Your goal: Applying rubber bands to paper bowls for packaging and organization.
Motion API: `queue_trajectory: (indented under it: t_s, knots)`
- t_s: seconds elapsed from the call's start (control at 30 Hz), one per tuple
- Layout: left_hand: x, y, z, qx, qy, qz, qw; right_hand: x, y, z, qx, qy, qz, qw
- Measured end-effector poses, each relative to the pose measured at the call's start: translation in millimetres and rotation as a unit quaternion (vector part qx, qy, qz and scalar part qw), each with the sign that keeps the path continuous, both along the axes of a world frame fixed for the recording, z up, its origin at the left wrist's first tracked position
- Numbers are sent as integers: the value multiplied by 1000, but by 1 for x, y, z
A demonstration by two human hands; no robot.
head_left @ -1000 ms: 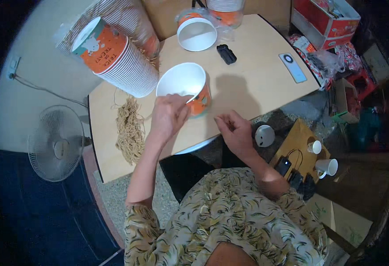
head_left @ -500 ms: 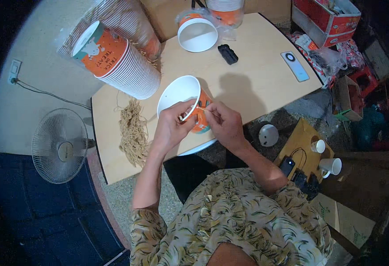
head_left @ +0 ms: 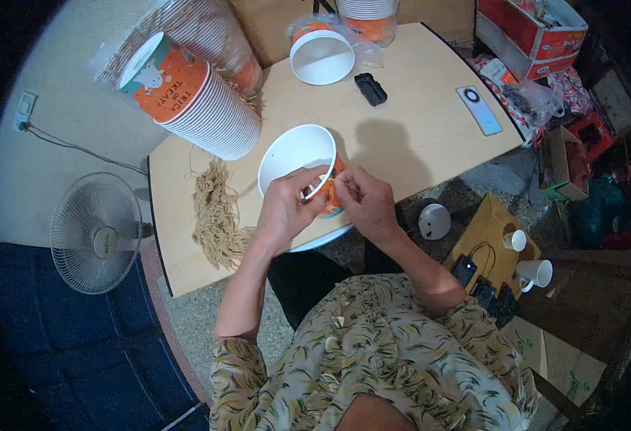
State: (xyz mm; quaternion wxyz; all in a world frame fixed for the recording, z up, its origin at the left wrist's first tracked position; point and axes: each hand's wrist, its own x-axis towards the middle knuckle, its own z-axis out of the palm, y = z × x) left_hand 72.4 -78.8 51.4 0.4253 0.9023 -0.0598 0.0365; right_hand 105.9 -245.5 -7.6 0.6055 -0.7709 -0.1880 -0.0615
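Observation:
An orange-printed paper bucket (head_left: 287, 154), white inside, is tilted near the table's front edge with its mouth toward the upper left. My left hand (head_left: 283, 208) grips its rim, with the fingers inside and the thumb outside. Against the bucket's right side, my right hand (head_left: 369, 205) is closed in a pinch on a thin tan cord; the fingers cover most of it. A loose heap of tan cords (head_left: 217, 215) lies left of my left forearm. Behind the heap leans a tall stack of matching buckets (head_left: 218, 115).
Another bucket (head_left: 323, 59) lies on its side at the back, near a small black object (head_left: 370, 89). A phone (head_left: 478, 110) rests at the right edge of the table (head_left: 438, 93). A fan (head_left: 103, 237) stands at left; paper cups (head_left: 535, 272) sit low at right.
The bucket has shifted slightly right and down, tilting a little in my left hand. My right fingertips have come closer to its rim; less of the cord shows between my hands.

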Motion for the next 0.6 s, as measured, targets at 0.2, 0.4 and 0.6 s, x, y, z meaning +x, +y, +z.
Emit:
queue_trajectory:
  t_s: [0.2, 0.4, 0.6]
  knots:
    - [-2, -9, -8, 10, -6, -4, 1000, 0, -2, -9, 6, 20, 6, 1000]
    - [-9, -12, -18, 6, -27, 15, 1000, 7, -23, -10, -30, 88, 44, 995]
    - [-7, -11, -26, 0, -49, 36, 998, 13, -21, 10, -42, 45, 94, 994]
